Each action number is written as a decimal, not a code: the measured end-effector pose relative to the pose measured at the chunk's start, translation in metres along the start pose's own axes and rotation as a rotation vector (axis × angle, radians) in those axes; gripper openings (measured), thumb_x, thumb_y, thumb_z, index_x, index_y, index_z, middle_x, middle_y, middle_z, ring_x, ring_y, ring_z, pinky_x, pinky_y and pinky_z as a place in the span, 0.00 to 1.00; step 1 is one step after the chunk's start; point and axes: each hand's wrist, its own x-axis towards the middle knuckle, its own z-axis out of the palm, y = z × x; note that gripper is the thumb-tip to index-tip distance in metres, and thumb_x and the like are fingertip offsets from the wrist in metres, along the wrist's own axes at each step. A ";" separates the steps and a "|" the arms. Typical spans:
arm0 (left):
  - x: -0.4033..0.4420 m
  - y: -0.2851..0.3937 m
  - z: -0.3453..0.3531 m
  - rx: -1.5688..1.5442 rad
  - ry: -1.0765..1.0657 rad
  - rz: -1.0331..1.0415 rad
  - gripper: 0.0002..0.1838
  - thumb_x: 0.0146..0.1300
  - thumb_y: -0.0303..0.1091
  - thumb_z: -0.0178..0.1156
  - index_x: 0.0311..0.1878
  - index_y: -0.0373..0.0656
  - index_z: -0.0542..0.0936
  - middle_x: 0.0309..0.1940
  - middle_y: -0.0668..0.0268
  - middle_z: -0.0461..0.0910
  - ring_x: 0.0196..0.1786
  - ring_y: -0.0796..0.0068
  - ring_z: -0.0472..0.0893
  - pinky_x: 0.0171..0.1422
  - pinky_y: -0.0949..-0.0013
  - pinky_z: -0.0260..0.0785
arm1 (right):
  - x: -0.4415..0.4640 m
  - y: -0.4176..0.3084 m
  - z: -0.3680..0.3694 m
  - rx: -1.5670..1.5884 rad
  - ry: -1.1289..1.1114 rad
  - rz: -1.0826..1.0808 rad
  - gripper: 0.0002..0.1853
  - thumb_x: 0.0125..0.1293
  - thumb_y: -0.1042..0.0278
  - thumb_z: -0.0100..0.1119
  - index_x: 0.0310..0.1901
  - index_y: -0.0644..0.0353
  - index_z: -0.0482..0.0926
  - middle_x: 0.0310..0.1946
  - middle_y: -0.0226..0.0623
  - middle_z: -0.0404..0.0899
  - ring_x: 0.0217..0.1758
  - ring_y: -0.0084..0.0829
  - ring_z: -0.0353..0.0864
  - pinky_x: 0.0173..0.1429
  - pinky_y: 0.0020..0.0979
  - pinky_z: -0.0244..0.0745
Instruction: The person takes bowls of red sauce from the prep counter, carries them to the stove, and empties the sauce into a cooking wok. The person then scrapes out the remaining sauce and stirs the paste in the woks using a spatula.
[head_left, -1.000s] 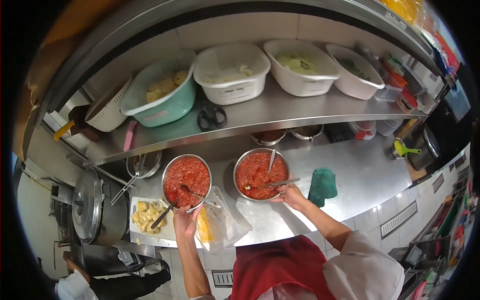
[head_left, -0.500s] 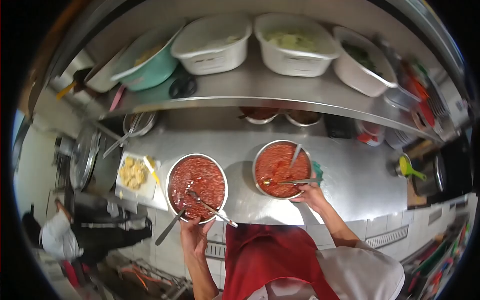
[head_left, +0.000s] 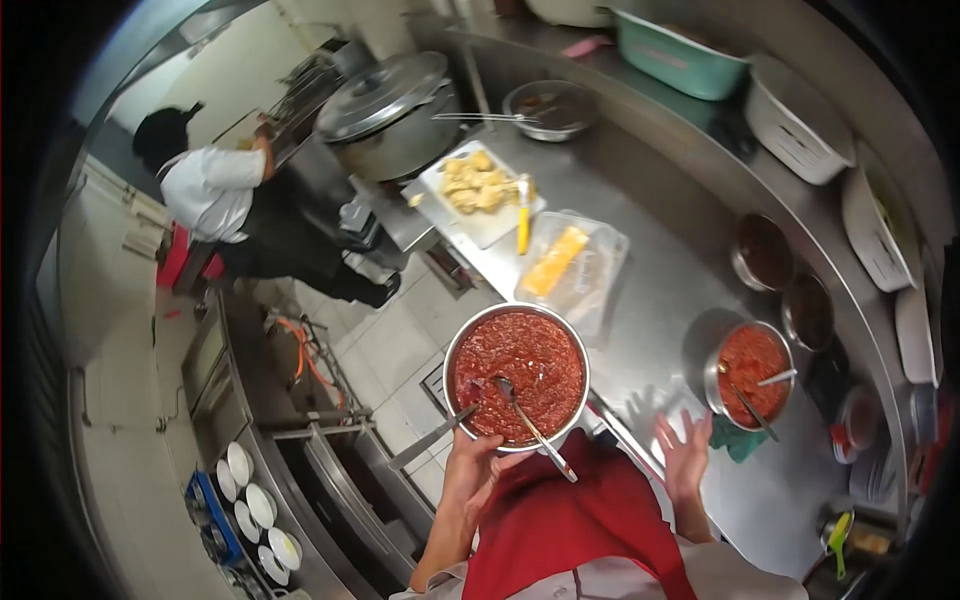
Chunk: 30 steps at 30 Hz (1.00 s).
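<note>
My left hand (head_left: 472, 472) grips the near rim and underside of a steel bowl (head_left: 583, 395), lifted off the counter in front of my apron. Coarse red sauce (head_left: 530, 345) fills it, with a spoon (head_left: 535, 430) and a dark-handled utensil (head_left: 435, 438) leaning on the rim. My right hand (head_left: 683, 458) is spread and holds nothing, just left of a second steel bowl (head_left: 714, 385). That bowl stands on the counter with orange-red sauce (head_left: 752, 362) and two utensils in it. A green cloth (head_left: 738, 440) lies beside it.
On the steel counter (head_left: 655, 290) are a plastic container with a yellow block (head_left: 557, 258), a cutting board (head_left: 490, 232) with yellow pieces, and a yellow-handled knife (head_left: 523, 225). A person (head_left: 225, 195) stands at the left near a large lidded pot (head_left: 390, 110). Tubs line the shelf.
My left hand has lifted the bowl of red sauce off the counter. My right hand has let go of the other bowl and opened. The view has turned left.
</note>
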 end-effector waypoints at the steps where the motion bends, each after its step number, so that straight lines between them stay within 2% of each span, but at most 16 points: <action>1: -0.002 0.011 -0.017 -0.032 0.011 0.008 0.44 0.60 0.15 0.53 0.80 0.48 0.51 0.72 0.45 0.66 0.63 0.40 0.80 0.52 0.48 0.88 | 0.001 0.020 0.034 -0.023 -0.206 -0.003 0.40 0.80 0.47 0.46 0.83 0.42 0.36 0.83 0.49 0.41 0.75 0.59 0.68 0.77 0.53 0.66; 3: -0.010 0.039 -0.055 -0.061 0.021 0.031 0.45 0.61 0.14 0.52 0.80 0.49 0.50 0.72 0.46 0.65 0.65 0.41 0.79 0.53 0.46 0.87 | 0.002 0.052 0.132 -0.128 -0.523 0.102 0.37 0.81 0.40 0.38 0.83 0.46 0.44 0.82 0.48 0.49 0.76 0.55 0.67 0.78 0.52 0.62; 5: -0.017 0.071 -0.098 -0.096 0.028 0.064 0.45 0.61 0.14 0.51 0.80 0.49 0.49 0.73 0.46 0.65 0.66 0.41 0.78 0.55 0.44 0.86 | -0.003 0.095 0.230 -0.169 -0.777 0.237 0.38 0.81 0.34 0.31 0.84 0.44 0.44 0.83 0.44 0.48 0.79 0.48 0.62 0.80 0.50 0.57; 6: -0.020 0.088 -0.120 -0.082 0.029 0.067 0.45 0.61 0.13 0.50 0.81 0.50 0.49 0.74 0.47 0.64 0.67 0.41 0.77 0.57 0.42 0.85 | -0.010 0.126 0.272 -0.116 -0.866 0.279 0.41 0.79 0.30 0.30 0.83 0.51 0.49 0.82 0.45 0.53 0.79 0.43 0.63 0.81 0.48 0.58; 8: -0.024 0.129 -0.165 -0.088 0.042 0.108 0.45 0.62 0.13 0.49 0.81 0.50 0.48 0.75 0.48 0.63 0.68 0.42 0.76 0.59 0.40 0.83 | -0.021 0.186 0.332 -0.201 -0.975 0.424 0.46 0.77 0.27 0.29 0.80 0.60 0.54 0.78 0.47 0.60 0.79 0.42 0.63 0.81 0.46 0.58; 9: -0.027 0.150 -0.188 -0.087 0.074 0.117 0.45 0.62 0.12 0.48 0.81 0.51 0.48 0.75 0.49 0.63 0.69 0.42 0.75 0.61 0.38 0.82 | -0.030 0.212 0.361 -0.229 -0.952 0.444 0.49 0.76 0.25 0.29 0.77 0.67 0.58 0.75 0.49 0.66 0.78 0.42 0.66 0.81 0.44 0.61; 12: -0.027 0.215 -0.253 -0.122 0.127 0.178 0.45 0.64 0.13 0.47 0.81 0.53 0.46 0.76 0.50 0.61 0.69 0.44 0.76 0.63 0.37 0.81 | -0.039 0.287 0.439 -0.150 -1.045 0.615 0.45 0.77 0.28 0.34 0.74 0.66 0.63 0.72 0.50 0.69 0.75 0.42 0.70 0.79 0.46 0.65; 16: -0.027 0.311 -0.332 -0.130 0.180 0.246 0.43 0.68 0.15 0.48 0.81 0.55 0.44 0.75 0.51 0.63 0.67 0.45 0.77 0.61 0.39 0.83 | -0.064 0.378 0.553 -0.276 -1.120 0.680 0.44 0.76 0.29 0.41 0.73 0.66 0.65 0.71 0.50 0.71 0.73 0.43 0.72 0.76 0.46 0.68; 18: -0.022 0.353 -0.365 -0.127 0.206 0.247 0.41 0.71 0.19 0.50 0.81 0.54 0.45 0.75 0.55 0.63 0.70 0.55 0.74 0.62 0.42 0.82 | -0.080 0.410 0.614 -0.248 -1.068 0.725 0.39 0.77 0.36 0.47 0.73 0.65 0.65 0.70 0.50 0.72 0.72 0.44 0.73 0.76 0.47 0.68; 19: -0.016 0.369 -0.381 -0.150 0.236 0.284 0.41 0.71 0.19 0.50 0.81 0.54 0.45 0.75 0.55 0.63 0.70 0.55 0.74 0.62 0.42 0.82 | -0.086 0.424 0.643 -0.230 -1.088 0.733 0.38 0.77 0.38 0.48 0.73 0.65 0.65 0.70 0.50 0.72 0.72 0.44 0.73 0.75 0.46 0.69; 20: -0.008 0.390 -0.399 -0.084 0.284 0.322 0.39 0.72 0.22 0.52 0.81 0.52 0.47 0.75 0.56 0.63 0.71 0.56 0.74 0.66 0.44 0.79 | -0.095 0.438 0.676 -0.285 -1.055 0.703 0.38 0.77 0.38 0.47 0.73 0.65 0.65 0.70 0.50 0.72 0.72 0.44 0.73 0.75 0.47 0.69; 22: 0.016 0.429 -0.441 -0.031 0.361 0.391 0.37 0.73 0.26 0.54 0.81 0.50 0.49 0.75 0.56 0.64 0.72 0.57 0.73 0.69 0.46 0.76 | -0.094 0.484 0.735 -0.231 -1.173 0.734 0.39 0.77 0.37 0.46 0.73 0.65 0.65 0.70 0.49 0.71 0.72 0.45 0.73 0.76 0.48 0.68; 24: 0.052 0.452 -0.492 -0.214 0.283 0.654 0.38 0.75 0.32 0.56 0.82 0.54 0.48 0.75 0.60 0.63 0.74 0.65 0.69 0.73 0.51 0.69 | -0.097 0.530 0.793 -0.219 -1.227 0.760 0.39 0.77 0.36 0.45 0.72 0.66 0.66 0.68 0.50 0.73 0.70 0.46 0.75 0.73 0.48 0.72; 25: 0.066 0.469 -0.513 -0.255 0.263 0.721 0.37 0.75 0.36 0.57 0.81 0.52 0.51 0.75 0.60 0.64 0.76 0.63 0.67 0.75 0.52 0.67 | -0.102 0.549 0.819 -0.213 -1.239 0.807 0.39 0.78 0.37 0.45 0.72 0.66 0.66 0.68 0.50 0.73 0.69 0.46 0.75 0.73 0.48 0.72; 27: 0.094 0.509 -0.552 -0.316 0.276 0.815 0.37 0.75 0.37 0.57 0.81 0.50 0.52 0.75 0.60 0.64 0.76 0.62 0.67 0.76 0.52 0.65 | -0.112 0.581 0.884 -0.191 -1.308 0.904 0.40 0.78 0.35 0.43 0.74 0.64 0.64 0.71 0.49 0.71 0.72 0.44 0.73 0.75 0.47 0.69; 30: 0.115 0.569 -0.591 -0.391 0.302 0.920 0.36 0.73 0.40 0.59 0.79 0.44 0.57 0.75 0.58 0.64 0.76 0.60 0.67 0.79 0.50 0.61 | -0.123 0.630 0.969 -0.218 -1.393 0.976 0.39 0.78 0.36 0.45 0.74 0.64 0.64 0.71 0.48 0.71 0.72 0.43 0.73 0.75 0.47 0.70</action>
